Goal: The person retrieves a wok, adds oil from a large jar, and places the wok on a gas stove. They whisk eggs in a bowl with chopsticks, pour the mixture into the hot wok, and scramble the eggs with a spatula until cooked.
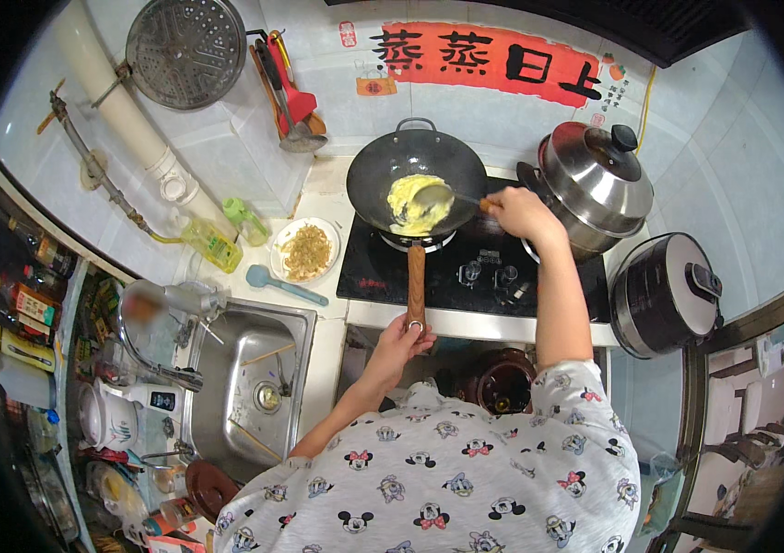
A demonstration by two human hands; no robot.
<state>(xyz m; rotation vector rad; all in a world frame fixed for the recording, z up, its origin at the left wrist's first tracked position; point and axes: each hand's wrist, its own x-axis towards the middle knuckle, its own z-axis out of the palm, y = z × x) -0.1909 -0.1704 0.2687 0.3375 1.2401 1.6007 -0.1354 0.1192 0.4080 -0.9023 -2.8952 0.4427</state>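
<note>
A dark wok sits on the left burner of the black gas hob. Its wooden handle points towards me, and my left hand is closed around the handle's end. My right hand grips the wooden grip of a metal ladle, whose bowl rests in yellow scrambled egg in the wok. Left of the hob, a white plate holds shredded light-brown food. A blue spatula or spoon lies on the counter in front of that plate.
A lidded steel pot stands at the hob's right, with a rice or pressure cooker beyond it. A steel sink lies to the left. Bottles stand behind the sink; utensils hang on the wall. A brown pot sits below the counter.
</note>
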